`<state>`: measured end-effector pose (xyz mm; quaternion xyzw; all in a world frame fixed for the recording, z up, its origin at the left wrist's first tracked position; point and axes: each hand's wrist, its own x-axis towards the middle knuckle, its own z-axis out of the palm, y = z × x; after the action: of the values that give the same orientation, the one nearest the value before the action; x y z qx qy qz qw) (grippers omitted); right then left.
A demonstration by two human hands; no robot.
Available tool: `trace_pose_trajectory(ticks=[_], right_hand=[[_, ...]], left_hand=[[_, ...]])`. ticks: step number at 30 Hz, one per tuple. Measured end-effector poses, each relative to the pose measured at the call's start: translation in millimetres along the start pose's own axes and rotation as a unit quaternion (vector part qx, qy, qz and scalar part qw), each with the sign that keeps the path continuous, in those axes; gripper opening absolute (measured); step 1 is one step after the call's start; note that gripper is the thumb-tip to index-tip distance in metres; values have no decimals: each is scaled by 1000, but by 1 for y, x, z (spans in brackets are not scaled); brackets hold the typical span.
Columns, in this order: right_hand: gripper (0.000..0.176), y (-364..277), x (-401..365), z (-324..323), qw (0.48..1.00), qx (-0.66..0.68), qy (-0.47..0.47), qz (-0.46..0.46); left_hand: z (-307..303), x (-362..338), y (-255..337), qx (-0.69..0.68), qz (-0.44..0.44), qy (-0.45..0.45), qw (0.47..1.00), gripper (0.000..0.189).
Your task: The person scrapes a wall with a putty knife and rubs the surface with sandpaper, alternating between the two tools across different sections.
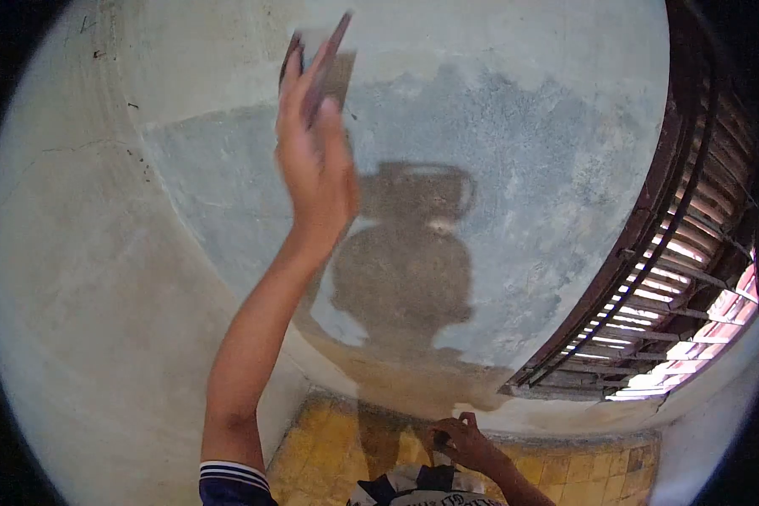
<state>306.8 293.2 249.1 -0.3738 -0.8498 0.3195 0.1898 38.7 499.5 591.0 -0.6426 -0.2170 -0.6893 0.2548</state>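
My left hand (316, 160) is raised high against the wall, fingers closed around a thin, flat, dark sheet-like piece (333, 46) seen nearly edge-on. The fingers and the piece are blurred. Its shadow falls on the wall close beside it. Down in front of my shirt, my right hand (472, 449) has its fingers curled in, with a small dark patch at the fingertips; I cannot tell what it holds. Ahead is the wall (548, 194), pale at the top with a rough blue-grey area below.
A dark-framed window (649, 278) with slats and bars lets light in at the right. Another plain wall (101, 253) meets the first at the left. Yellow floor tiles (320, 438) lie below. The shadow of my head and headgear (405, 270) covers the wall's middle.
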Motion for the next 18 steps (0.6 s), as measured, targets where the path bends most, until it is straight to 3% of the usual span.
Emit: trace_pose_trajectory(ticks=[1, 4, 7, 10, 13, 15, 17, 18], right_hand=[[41, -5, 4, -2, 1000, 7, -5, 17], [37, 2, 5, 14, 991, 50, 111, -58], [34, 2, 12, 22, 982, 153, 103, 23], [38, 4, 26, 23, 972, 104, 203, -54], [49, -12, 43, -17, 964, 189, 186, -25], [53, -70, 76, -86, 921, 277, 217, -166], [68, -83, 100, -125, 911, 167, 155, -343], [68, -100, 111, -142, 897, 86, 155, -406]], left_hand=[[13, 16, -11, 39, 57, 3, 998, 46], [33, 46, -36, 165, 203, -52, 964, 49], [35, 45, -41, 131, 137, -90, 978, 56], [31, 45, -45, 82, 87, -121, 985, 66], [29, 46, -48, 68, 106, -117, 985, 67], [28, 48, -51, 68, 120, -105, 985, 65], [27, 45, -52, 68, 122, -98, 985, 62], [27, 44, -52, 63, 121, -91, 986, 60]])
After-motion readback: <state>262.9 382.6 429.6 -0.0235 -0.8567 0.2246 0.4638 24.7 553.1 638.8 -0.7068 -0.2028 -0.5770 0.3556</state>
